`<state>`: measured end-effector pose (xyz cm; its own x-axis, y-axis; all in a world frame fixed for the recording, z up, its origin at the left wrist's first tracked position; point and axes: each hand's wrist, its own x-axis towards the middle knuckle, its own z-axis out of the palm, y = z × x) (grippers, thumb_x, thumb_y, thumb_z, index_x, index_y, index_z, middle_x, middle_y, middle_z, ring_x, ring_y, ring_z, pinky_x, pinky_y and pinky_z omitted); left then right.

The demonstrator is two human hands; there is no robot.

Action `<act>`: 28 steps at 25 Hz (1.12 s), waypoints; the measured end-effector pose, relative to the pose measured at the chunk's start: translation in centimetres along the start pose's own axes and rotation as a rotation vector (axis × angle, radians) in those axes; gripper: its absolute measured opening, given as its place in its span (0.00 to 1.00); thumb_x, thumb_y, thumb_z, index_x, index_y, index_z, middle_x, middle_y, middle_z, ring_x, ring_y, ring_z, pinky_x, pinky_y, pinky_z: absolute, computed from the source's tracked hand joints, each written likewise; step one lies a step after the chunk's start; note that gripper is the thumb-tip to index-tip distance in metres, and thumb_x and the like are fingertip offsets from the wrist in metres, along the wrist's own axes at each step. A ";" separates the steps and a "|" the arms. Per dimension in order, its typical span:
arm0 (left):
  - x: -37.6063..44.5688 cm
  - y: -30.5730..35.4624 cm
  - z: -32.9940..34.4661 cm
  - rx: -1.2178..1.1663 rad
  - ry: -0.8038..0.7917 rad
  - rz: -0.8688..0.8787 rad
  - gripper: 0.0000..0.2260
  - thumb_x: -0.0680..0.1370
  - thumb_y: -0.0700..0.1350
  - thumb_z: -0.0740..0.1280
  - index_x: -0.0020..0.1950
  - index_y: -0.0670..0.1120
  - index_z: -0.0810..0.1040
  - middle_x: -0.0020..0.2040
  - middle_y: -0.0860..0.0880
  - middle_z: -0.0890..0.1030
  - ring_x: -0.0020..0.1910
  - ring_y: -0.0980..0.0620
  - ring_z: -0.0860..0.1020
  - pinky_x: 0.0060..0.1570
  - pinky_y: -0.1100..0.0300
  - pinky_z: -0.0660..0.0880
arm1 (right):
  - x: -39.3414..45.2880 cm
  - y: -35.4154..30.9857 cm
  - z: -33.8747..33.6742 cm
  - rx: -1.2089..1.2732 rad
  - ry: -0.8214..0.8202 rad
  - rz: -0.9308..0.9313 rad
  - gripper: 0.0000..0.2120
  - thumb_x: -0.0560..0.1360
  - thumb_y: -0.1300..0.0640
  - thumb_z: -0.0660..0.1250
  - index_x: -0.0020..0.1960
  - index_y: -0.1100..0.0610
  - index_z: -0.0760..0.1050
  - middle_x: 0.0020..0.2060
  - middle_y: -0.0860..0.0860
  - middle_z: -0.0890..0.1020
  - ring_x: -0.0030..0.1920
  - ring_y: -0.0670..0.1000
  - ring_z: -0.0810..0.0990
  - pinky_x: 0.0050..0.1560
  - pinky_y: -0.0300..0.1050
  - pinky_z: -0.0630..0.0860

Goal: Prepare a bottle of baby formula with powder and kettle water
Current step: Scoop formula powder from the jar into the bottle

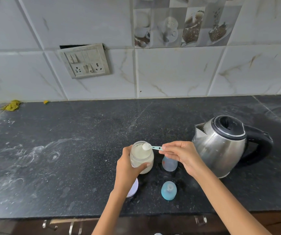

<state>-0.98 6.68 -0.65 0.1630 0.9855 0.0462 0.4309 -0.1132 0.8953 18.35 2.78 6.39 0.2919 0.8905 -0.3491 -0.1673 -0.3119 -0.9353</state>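
My left hand (127, 168) grips an open clear jar of white powder (141, 156) standing on the dark counter. Pinched in my right hand (181, 155) is a light blue scoop (151, 147) heaped with powder, held level over the jar's mouth. Just right of the jar stands the clear baby bottle (169, 164), partly hidden under my right hand. The bottle's blue cap with teat (168, 190) lies on the counter in front of it. A steel kettle (221, 145) with black lid and handle stands to the right, spout pointing left.
The jar's white lid (133, 188) lies under my left wrist. The black stone counter (68, 150) is dusted with powder on its left half. A yellow cloth (11, 105) lies at the back left by the tiled wall, below a switch board (85, 61).
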 end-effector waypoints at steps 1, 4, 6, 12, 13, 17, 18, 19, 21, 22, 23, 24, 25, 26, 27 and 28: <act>0.0 0.1 0.1 0.035 0.001 0.003 0.35 0.64 0.47 0.80 0.66 0.50 0.67 0.63 0.54 0.75 0.63 0.52 0.73 0.57 0.66 0.70 | -0.2 0.0 -0.2 0.018 0.017 0.000 0.06 0.71 0.67 0.73 0.48 0.66 0.83 0.43 0.60 0.87 0.44 0.54 0.87 0.42 0.38 0.82; -1.2 1.6 0.8 0.193 0.089 0.055 0.42 0.66 0.46 0.79 0.75 0.44 0.60 0.75 0.47 0.63 0.74 0.48 0.61 0.72 0.56 0.59 | -1.3 0.2 -1.2 0.099 0.089 -0.010 0.06 0.71 0.67 0.73 0.48 0.66 0.82 0.42 0.60 0.87 0.44 0.54 0.87 0.44 0.40 0.82; -2.6 3.0 2.1 0.184 0.189 0.190 0.39 0.68 0.44 0.78 0.73 0.42 0.62 0.75 0.49 0.62 0.74 0.52 0.59 0.72 0.62 0.56 | -2.1 0.4 -2.1 0.151 0.152 -0.028 0.05 0.71 0.67 0.73 0.47 0.66 0.82 0.41 0.59 0.87 0.43 0.54 0.87 0.44 0.40 0.83; -5.3 5.9 8.1 0.021 0.056 0.191 0.35 0.72 0.45 0.74 0.74 0.45 0.61 0.73 0.54 0.63 0.72 0.59 0.60 0.68 0.72 0.56 | -4.4 0.9 -5.3 0.249 0.297 -0.079 0.04 0.71 0.68 0.73 0.46 0.67 0.82 0.39 0.58 0.87 0.41 0.53 0.87 0.37 0.37 0.81; -5.0 6.1 9.0 0.000 0.019 0.142 0.37 0.72 0.45 0.74 0.75 0.45 0.59 0.74 0.53 0.62 0.73 0.58 0.59 0.68 0.72 0.54 | -4.6 0.9 -5.6 0.269 0.305 -0.085 0.04 0.71 0.68 0.73 0.46 0.68 0.82 0.38 0.58 0.87 0.41 0.53 0.87 0.36 0.36 0.81; -2.6 6.5 11.4 0.016 0.008 -0.011 0.30 0.70 0.40 0.75 0.69 0.43 0.68 0.66 0.48 0.73 0.66 0.48 0.71 0.65 0.55 0.69 | -5.3 1.1 -6.4 0.313 0.308 -0.098 0.04 0.72 0.68 0.72 0.46 0.68 0.81 0.36 0.58 0.87 0.40 0.52 0.87 0.36 0.36 0.81; -2.2 6.6 11.7 0.012 0.027 -0.032 0.25 0.69 0.39 0.75 0.64 0.44 0.71 0.59 0.48 0.77 0.59 0.47 0.75 0.57 0.58 0.73 | -5.4 1.1 -6.6 0.318 0.301 -0.097 0.04 0.72 0.68 0.73 0.46 0.68 0.81 0.36 0.57 0.87 0.40 0.53 0.87 0.36 0.37 0.81; -1.9 6.9 11.7 -0.006 0.039 -0.055 0.21 0.69 0.39 0.75 0.59 0.45 0.73 0.53 0.49 0.79 0.53 0.49 0.77 0.49 0.65 0.73 | -5.5 1.1 -6.7 0.325 0.294 -0.095 0.04 0.72 0.68 0.73 0.46 0.68 0.82 0.36 0.57 0.87 0.40 0.53 0.87 0.36 0.37 0.81; -1.7 7.2 11.3 -0.022 0.042 -0.059 0.19 0.68 0.39 0.76 0.55 0.47 0.74 0.47 0.52 0.79 0.46 0.53 0.78 0.38 0.73 0.70 | -5.6 1.1 -7.1 0.336 0.284 -0.090 0.05 0.71 0.68 0.73 0.46 0.68 0.82 0.36 0.57 0.87 0.41 0.54 0.87 0.37 0.37 0.81; -1.6 7.3 11.0 -0.007 0.038 -0.043 0.20 0.67 0.40 0.77 0.55 0.47 0.74 0.46 0.54 0.79 0.45 0.53 0.77 0.37 0.72 0.70 | -5.6 1.1 -7.2 0.338 0.279 -0.087 0.05 0.71 0.68 0.73 0.46 0.68 0.82 0.37 0.58 0.87 0.40 0.53 0.87 0.37 0.38 0.82; -1.6 7.3 10.7 0.014 0.033 -0.029 0.21 0.66 0.41 0.78 0.55 0.47 0.74 0.46 0.55 0.79 0.45 0.54 0.77 0.39 0.72 0.70 | -5.6 1.1 -7.5 0.336 0.272 -0.082 0.05 0.71 0.68 0.73 0.46 0.68 0.82 0.37 0.58 0.87 0.40 0.53 0.87 0.37 0.38 0.82; -1.7 7.3 10.5 0.030 0.027 -0.025 0.24 0.65 0.41 0.79 0.57 0.47 0.74 0.47 0.56 0.79 0.47 0.54 0.77 0.42 0.70 0.71 | -5.7 1.1 -7.7 0.330 0.264 -0.076 0.04 0.72 0.68 0.73 0.46 0.68 0.82 0.37 0.58 0.87 0.40 0.53 0.87 0.36 0.37 0.82; -1.8 7.4 10.2 0.035 0.024 -0.024 0.25 0.65 0.41 0.80 0.58 0.46 0.74 0.48 0.56 0.78 0.48 0.54 0.78 0.45 0.67 0.72 | -5.7 1.2 -7.9 0.322 0.256 -0.071 0.04 0.72 0.68 0.73 0.47 0.68 0.82 0.37 0.58 0.87 0.40 0.53 0.87 0.36 0.37 0.82; -1.9 7.5 10.0 0.039 0.024 -0.017 0.26 0.64 0.40 0.80 0.58 0.46 0.74 0.48 0.56 0.79 0.48 0.54 0.78 0.45 0.65 0.73 | -5.7 1.3 -8.1 0.315 0.247 -0.068 0.05 0.72 0.68 0.73 0.47 0.68 0.82 0.37 0.58 0.87 0.40 0.53 0.87 0.36 0.37 0.81; -2.0 7.6 9.8 0.049 0.023 0.000 0.25 0.64 0.40 0.80 0.57 0.46 0.75 0.48 0.56 0.80 0.47 0.54 0.79 0.45 0.65 0.74 | -5.8 1.4 -8.3 0.305 0.238 -0.067 0.05 0.72 0.68 0.73 0.47 0.68 0.82 0.38 0.58 0.87 0.40 0.53 0.87 0.36 0.37 0.81; -2.1 7.6 9.7 0.064 0.021 0.018 0.24 0.64 0.39 0.79 0.56 0.46 0.76 0.47 0.55 0.81 0.46 0.54 0.79 0.44 0.65 0.74 | -5.8 1.4 -8.5 0.293 0.228 -0.067 0.05 0.72 0.68 0.73 0.47 0.68 0.82 0.38 0.59 0.87 0.40 0.53 0.87 0.36 0.38 0.82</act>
<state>10.59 2.55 1.80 0.1526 0.9857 0.0716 0.4843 -0.1377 0.8640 24.39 -5.68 6.60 0.5080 0.7985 -0.3229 -0.3938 -0.1181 -0.9116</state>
